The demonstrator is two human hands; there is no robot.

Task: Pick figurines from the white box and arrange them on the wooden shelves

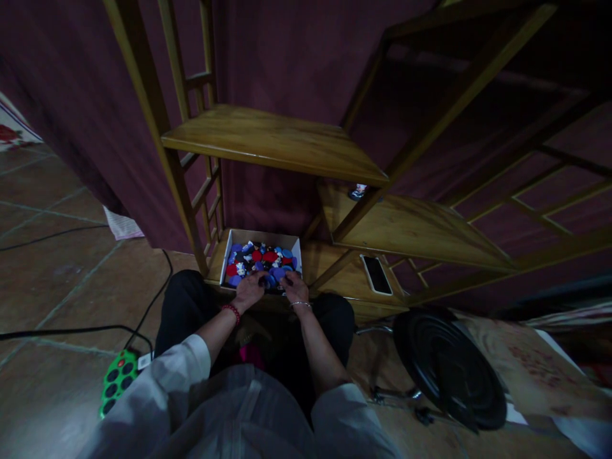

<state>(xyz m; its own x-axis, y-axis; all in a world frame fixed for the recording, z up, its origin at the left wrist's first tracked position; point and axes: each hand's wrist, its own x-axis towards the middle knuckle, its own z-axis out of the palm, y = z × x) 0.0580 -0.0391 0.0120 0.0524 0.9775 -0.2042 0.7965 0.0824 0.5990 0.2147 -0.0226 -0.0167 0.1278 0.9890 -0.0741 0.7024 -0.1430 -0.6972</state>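
A shallow white cardboard box (300, 245) sits on the low wooden shelf, filled with small figurines (257, 256) on round red, blue and purple bases. Over its front edge, my left hand (249, 291) has its fingers curled in, close to a dark, bluish piece. My right hand (296, 289) is at the front right corner, fingers bent together beside a purple disc (277, 274). Both hands look closed, but the pieces at the fingertips are too small and dark to name. A red beaded bracelet is on the left wrist, a thin silvery one on the right.
A phone (377, 275) lies on the shelf to the right. One small figurine (357, 191) stands on the middle shelf (411, 226). Wooden uprights and an upper shelf (272, 140) rise above the box. A black round stool (449, 370) and a green power strip (118, 380) flank me.
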